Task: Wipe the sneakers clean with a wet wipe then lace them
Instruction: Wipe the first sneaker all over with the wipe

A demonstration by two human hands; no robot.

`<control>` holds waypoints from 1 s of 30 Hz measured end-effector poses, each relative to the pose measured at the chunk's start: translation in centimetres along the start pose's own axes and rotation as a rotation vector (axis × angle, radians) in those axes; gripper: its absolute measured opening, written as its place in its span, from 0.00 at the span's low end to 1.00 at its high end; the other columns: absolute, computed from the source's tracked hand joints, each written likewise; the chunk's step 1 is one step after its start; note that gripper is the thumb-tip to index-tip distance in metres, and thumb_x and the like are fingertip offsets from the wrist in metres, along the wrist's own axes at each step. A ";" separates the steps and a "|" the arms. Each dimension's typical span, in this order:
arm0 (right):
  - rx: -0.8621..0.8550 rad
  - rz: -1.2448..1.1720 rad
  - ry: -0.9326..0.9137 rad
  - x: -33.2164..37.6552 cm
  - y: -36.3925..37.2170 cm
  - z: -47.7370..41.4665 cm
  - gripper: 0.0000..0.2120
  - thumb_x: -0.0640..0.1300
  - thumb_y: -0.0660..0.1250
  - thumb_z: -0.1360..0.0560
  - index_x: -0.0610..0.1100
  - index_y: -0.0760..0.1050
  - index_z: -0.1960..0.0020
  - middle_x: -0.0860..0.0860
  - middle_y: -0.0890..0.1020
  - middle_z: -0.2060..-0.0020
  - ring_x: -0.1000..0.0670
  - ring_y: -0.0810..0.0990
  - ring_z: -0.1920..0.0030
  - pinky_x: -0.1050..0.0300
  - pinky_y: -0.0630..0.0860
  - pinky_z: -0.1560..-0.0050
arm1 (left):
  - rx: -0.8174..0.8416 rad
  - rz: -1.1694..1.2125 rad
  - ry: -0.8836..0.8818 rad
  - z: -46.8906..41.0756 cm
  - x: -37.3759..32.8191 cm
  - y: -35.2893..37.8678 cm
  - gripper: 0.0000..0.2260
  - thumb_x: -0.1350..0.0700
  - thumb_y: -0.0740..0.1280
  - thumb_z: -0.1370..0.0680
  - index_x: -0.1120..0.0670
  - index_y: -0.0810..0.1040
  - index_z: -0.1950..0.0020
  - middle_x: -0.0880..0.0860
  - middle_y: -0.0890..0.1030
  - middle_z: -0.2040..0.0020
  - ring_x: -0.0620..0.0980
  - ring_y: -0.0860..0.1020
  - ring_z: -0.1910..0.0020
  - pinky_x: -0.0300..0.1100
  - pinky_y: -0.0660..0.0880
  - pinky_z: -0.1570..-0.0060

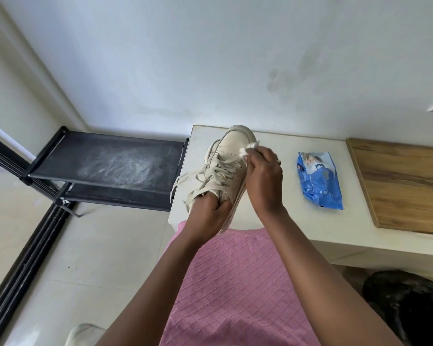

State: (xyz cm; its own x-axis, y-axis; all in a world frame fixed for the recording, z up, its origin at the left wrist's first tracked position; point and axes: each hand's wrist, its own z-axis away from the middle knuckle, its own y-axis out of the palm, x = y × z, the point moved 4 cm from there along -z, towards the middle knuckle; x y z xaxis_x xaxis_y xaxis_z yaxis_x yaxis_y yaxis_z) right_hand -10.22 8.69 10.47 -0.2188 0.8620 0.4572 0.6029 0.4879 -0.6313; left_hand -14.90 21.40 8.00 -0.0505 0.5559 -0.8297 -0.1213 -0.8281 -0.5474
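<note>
We are holding a cream, smooth leather-look sneaker [231,158] over the near left corner of a white, flat-topped table [288,151], toe pointing away toward the wall. Our left hand [208,211] is gripping its heel end, fingers tucked into the opening and thumb pressing on the side. Our right hand [263,176] is pinching a crumpled white wet wipe [248,149] against the right side of the toe cap. The flat cream laces [198,177] are hanging loose off the left side.

A blue crinkly plastic wipes pack [319,181] is lying flat on the table, right of our right hand and apart from it; its print is too small for us to read. Further right, a brown wood-grain board [405,186] is resting on the tabletop with its corner near the front edge.

A pink quilted cloth [235,283] is covering our lap. Left of the table, a black metal-framed shoe rack [110,158] with dusty fabric shelves is standing on pale floor tiles.
</note>
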 end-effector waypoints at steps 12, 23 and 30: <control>-0.008 -0.226 0.038 0.2 -1.2 -4.9 0.08 0.29 0.64 0.31 0.36 0.82 0.58 0.43 0.84 0.63 0.50 0.80 0.63 0.70 0.69 0.62 | 0.003 0.637 -0.294 0.2 1.1 -0.1 0.03 0.60 0.65 0.28 0.58 0.73 0.59 0.56 0.74 0.60 0.53 0.72 0.60 0.50 0.71 0.59; -0.072 -0.114 -0.095 1.5 -0.4 0.8 0.13 0.37 0.59 0.29 0.34 0.81 0.56 0.41 0.82 0.58 0.42 0.79 0.57 0.59 0.73 0.57 | 0.013 0.675 -0.344 -0.6 1.5 -1.4 0.04 0.58 0.65 0.29 0.54 0.72 0.55 0.57 0.74 0.55 0.54 0.74 0.58 0.48 0.72 0.59; -0.003 -0.254 0.180 0.0 0.4 -7.0 0.12 0.30 0.62 0.31 0.38 0.82 0.55 0.43 0.84 0.59 0.46 0.81 0.58 0.76 0.66 0.60 | 0.022 0.789 -0.402 -1.0 0.8 -1.5 0.06 0.59 0.65 0.30 0.54 0.71 0.55 0.56 0.74 0.57 0.53 0.74 0.60 0.49 0.72 0.58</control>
State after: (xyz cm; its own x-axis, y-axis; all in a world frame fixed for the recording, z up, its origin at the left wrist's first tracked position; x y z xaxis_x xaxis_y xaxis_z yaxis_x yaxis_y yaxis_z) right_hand -4.64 7.94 14.63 -0.2232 0.6744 0.7038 0.5489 0.6836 -0.4810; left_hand -13.78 23.01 8.05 -0.4716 -0.1893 -0.8612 0.0776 -0.9818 0.1733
